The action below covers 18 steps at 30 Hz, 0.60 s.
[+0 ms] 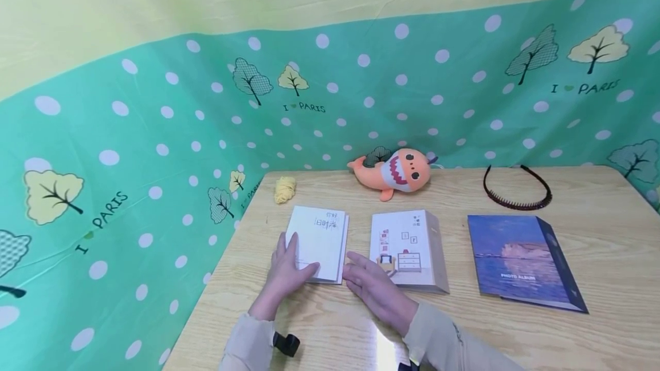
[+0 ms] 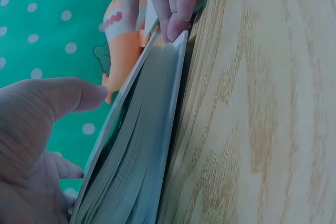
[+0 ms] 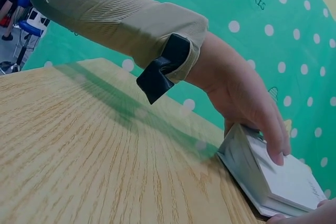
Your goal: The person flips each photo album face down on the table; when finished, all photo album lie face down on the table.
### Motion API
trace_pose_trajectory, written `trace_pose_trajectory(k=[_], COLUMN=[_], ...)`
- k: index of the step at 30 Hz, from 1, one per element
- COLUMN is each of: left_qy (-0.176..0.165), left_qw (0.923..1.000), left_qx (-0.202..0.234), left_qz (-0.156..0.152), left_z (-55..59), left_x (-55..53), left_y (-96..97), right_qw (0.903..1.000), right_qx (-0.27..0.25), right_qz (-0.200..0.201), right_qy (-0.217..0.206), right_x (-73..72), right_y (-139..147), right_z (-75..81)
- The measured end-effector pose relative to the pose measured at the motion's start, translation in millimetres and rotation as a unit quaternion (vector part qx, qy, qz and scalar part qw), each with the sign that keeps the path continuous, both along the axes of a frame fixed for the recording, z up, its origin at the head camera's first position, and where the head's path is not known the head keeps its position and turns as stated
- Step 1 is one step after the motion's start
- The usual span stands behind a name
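Note:
A thick white book (image 1: 317,245) with dark characters on its cover lies on the table, its loosely fanned pages (image 2: 131,150) showing along one side. My left hand (image 1: 289,268) rests at its left side, fingers over the left edge and thumb (image 3: 274,145) reaching toward the lower cover. Extended fingers of my right hand (image 1: 373,288) are at the book's lower right edge; in the left wrist view, right fingertips (image 2: 176,27) meet the book's far end. Right of that hand lies an album (image 1: 409,245) with a drawn room on its cover.
A blue photo album (image 1: 521,256) lies at the right, with a dark toothed headband (image 1: 518,206) behind it. Toward the back are an orange shark plush (image 1: 368,177) and a yellow yarn bundle (image 1: 285,189). A green dotted curtain (image 1: 350,96) borders the wooden table (image 1: 319,331).

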<state>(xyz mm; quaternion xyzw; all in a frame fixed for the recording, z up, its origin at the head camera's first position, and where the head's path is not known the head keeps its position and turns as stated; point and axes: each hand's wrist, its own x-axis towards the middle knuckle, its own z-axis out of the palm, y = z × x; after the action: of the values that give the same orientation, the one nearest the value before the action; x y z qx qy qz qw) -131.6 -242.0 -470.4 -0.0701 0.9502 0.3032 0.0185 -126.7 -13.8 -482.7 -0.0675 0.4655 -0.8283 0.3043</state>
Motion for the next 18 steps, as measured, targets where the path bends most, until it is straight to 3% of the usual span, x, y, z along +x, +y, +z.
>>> trace_pose_trajectory(k=[18], left_qy=[-0.002], left_qw=[0.9999], left_qx=[0.011], left_qz=[-0.004], left_z=[0.9], left_x=[-1.3], left_y=[-3.5], right_qw=[0.9999], right_qx=[0.014], right_qz=[-0.004], right_qy=[-0.006], right_x=[-3.6], right_y=[-1.0], right_z=[-4.5])
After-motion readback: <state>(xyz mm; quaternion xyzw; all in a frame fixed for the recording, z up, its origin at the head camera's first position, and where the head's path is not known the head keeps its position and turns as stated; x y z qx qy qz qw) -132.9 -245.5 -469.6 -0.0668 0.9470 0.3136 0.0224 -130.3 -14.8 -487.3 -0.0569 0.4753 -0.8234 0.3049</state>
